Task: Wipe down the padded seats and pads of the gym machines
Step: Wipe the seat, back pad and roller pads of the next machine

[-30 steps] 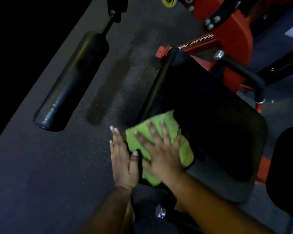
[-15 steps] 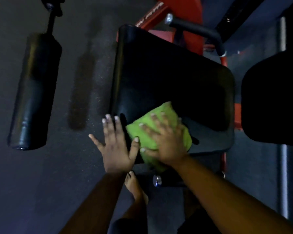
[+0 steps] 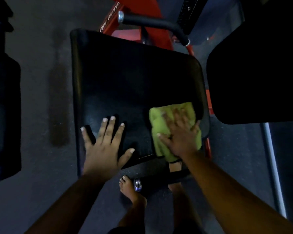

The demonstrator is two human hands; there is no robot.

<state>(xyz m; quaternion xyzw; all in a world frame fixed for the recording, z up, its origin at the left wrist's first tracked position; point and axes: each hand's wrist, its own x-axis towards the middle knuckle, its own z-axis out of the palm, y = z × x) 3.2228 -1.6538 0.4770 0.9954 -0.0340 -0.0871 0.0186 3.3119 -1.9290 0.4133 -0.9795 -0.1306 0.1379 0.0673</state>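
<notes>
Cloth (image 3: pixel 172 132) position: the green cloth lies on the near right corner of the black padded seat (image 3: pixel 134 78), part of it hanging over the seat's near edge. Your right hand (image 3: pixel 181 134) presses it flat with fingers spread and straight, not curled round it. Your left hand (image 3: pixel 103 146) rests flat and empty on the near left part of the seat, fingers spread.

Procedure for the stroke in hand:
1. Keep the right palm flat so the whole cloth bears on the vinyl.
2. Work in overlapping passes from the near edge toward the far edge of the seat; most of it probably remains to be wiped.
3. Carry the cloth over the rounded right edge and corners.
4. Use the left hand only to brace; shift it before wiping beneath it.

Surroundings: left of the seat hangs a black roller pad (image 3: pixel 4 115); right of it, another black pad (image 3: pixel 254 73). Beyond the seat stand the red frame (image 3: pixel 134 17) and a black handle (image 3: pixel 152 22). The floor (image 3: pixel 41 81) is dark speckled rubber, dimly lit.
</notes>
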